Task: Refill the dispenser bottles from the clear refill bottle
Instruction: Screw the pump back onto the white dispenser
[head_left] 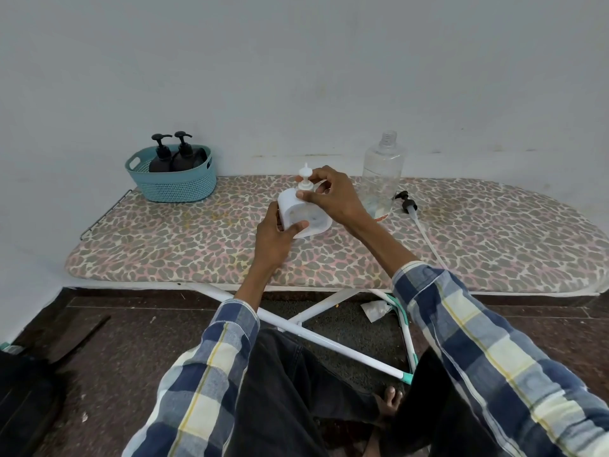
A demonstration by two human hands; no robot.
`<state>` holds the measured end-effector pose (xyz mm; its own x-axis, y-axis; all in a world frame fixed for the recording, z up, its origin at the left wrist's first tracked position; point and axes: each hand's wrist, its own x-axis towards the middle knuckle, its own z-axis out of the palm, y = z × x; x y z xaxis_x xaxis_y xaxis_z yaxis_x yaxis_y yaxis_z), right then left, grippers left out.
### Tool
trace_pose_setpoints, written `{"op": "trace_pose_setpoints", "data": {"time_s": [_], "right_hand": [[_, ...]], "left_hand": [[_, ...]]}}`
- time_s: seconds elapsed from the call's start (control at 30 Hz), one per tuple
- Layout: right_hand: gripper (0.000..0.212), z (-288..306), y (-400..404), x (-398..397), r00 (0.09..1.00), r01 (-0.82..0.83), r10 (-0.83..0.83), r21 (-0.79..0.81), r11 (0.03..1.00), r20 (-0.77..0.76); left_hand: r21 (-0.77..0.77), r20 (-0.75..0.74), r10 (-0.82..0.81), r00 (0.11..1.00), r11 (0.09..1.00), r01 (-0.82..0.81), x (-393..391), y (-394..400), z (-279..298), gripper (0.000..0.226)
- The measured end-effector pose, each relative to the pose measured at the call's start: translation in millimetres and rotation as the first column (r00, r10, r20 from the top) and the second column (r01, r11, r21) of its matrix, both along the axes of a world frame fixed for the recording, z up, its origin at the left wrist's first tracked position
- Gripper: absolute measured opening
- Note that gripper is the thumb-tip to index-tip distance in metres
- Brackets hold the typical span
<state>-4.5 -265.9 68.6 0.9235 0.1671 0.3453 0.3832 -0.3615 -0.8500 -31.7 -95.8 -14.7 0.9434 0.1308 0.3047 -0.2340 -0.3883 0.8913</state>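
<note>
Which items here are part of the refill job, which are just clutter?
Job:
white dispenser, held by left hand and right hand
clear bottle
black pump
two dark dispensers

Lying about:
teal basket
paper scrap on floor

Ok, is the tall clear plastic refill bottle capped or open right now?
Open. The tall clear plastic refill bottle stands upright with bare neck threads, and a black pump head lies on the board beside it.

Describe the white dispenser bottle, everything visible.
The white dispenser bottle looks like opaque plastic, squat and rounded, with a white pump head on top. It sits mid-board on the ironing board, tilted toward the camera. The left hand grips its body; the right hand pinches the pump collar. Contents cannot be seen.
</note>
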Motion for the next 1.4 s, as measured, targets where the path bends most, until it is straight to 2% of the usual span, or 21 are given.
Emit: {"op": "trace_pose_setpoints", "data": {"time_s": [0.17,0.3,0.43,0.5,0.63,0.77,0.9,1.13,1.23,1.3,1.33,1.4], "right_hand": [[0.035,7,-25,6,0.964,-0.258,0.257,-0.001,0.966,-0.059],[0.037,11,-27,9,0.938,-0.344,0.342,-0.031,0.938,-0.065],[0.032,5,-21,8,0.969,-0.243,0.244,0.029,0.970,-0.042],[0.038,1,-16,7,0.978,-0.199,0.203,0.086,0.976,-0.042],[0.042,-5,-7,7,0.994,-0.111,0.111,0.088,0.990,-0.001],[0.037,-10,6,2,0.998,0.024,-0.029,0.104,0.994,0.055],[0.033,-14,21,-1,0.977,0.200,-0.202,0.029,0.979,0.075],[0.033,-21,-1,2,0.994,0.070,-0.080,0.123,0.990,0.073],[0.057,-36,-15,-1,0.998,0.054,-0.056,0.115,0.992,0.015],[0.076,-47,-22,-1,0.999,-0.008,0.011,0.057,0.998,-0.051],[0.081,-53,-23,-1,0.997,-0.034,0.036,0.033,0.999,-0.069],[0.077,-61,-23,0,0.995,0.005,-0.007,-0.020,1.000,-0.095]], "left_hand": [[-0.056,-0.002,-0.046,0.999,0.997,0.046,-2,0,4,0.064],[-0.084,0.001,-0.068,0.998,0.994,0.067,-3,1,5,0.065],[-0.082,-0.012,-0.047,0.999,0.996,0.046,-3,1,4,0.060],[-0.056,-0.011,-0.011,1.000,0.998,0.010,-2,0,2,0.054],[0.003,0.005,0.082,0.997,0.997,-0.082,-2,-3,0,0.045],[0.055,0.010,0.149,0.989,0.987,-0.150,-2,-4,-3,0.049],[0.065,0.009,0.175,0.985,0.982,-0.175,-5,-6,-3,0.057],[0.000,0.048,0.098,0.994,0.995,-0.098,-8,-8,0,0.046],[-0.031,0.071,0.117,0.991,0.993,-0.115,-9,-4,4,0.060],[-0.027,0.075,0.143,0.987,0.990,-0.142,-6,-2,3,0.060],[-0.009,0.078,0.152,0.985,0.988,-0.152,-5,-2,2,0.057],[0.023,0.103,0.179,0.979,0.983,-0.182,-4,-3,1,0.053]]}}
